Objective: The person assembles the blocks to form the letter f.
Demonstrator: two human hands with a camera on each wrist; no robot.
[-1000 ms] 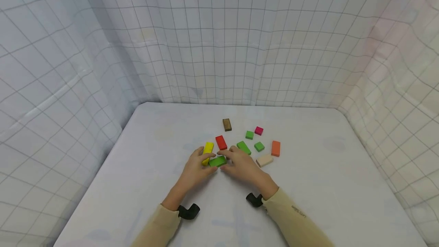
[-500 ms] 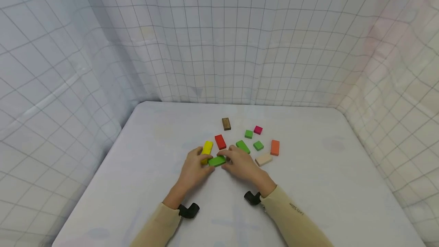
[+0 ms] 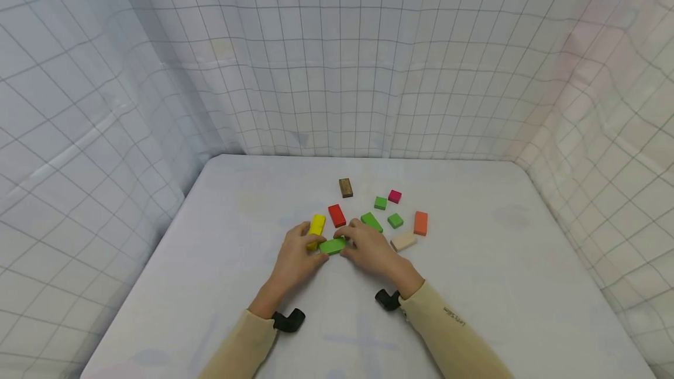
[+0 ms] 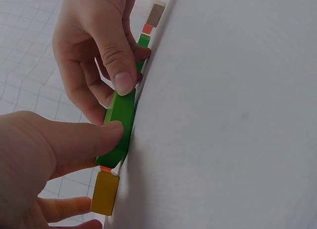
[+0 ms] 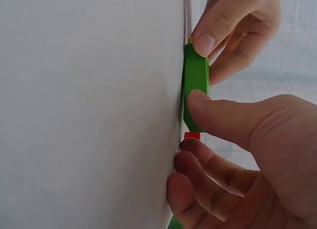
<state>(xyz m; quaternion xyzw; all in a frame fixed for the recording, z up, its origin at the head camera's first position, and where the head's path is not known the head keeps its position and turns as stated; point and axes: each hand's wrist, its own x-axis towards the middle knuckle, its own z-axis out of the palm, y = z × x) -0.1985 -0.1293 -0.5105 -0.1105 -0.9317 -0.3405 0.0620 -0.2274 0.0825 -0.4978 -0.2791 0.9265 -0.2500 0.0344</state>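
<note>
A long green block [image 3: 332, 246] lies between the two hands, low at the table surface. My left hand [image 3: 296, 256] pinches its left end, the thumb on the near side in the left wrist view. At the other end my right hand [image 3: 371, 250] pinches it too, its thumb pressed on the near face in the right wrist view. Just behind the left fingers is a yellow block [image 3: 317, 225], partly hidden by them. A red block [image 3: 337, 216] rests a little beyond the green one.
Right of the hands lie another long green block [image 3: 371, 222], two small green blocks [image 3: 395, 220], a cream block [image 3: 403, 241] and an orange block [image 3: 420, 223]. Farther back are a brown block [image 3: 346, 188] and a small magenta block [image 3: 395, 196]. Gridded white curtains [image 3: 337, 75] enclose the table.
The long green block between the hands has tipped slightly, so its bright upper face shows more and its darker side less. Both hands stay nearly in place.
</note>
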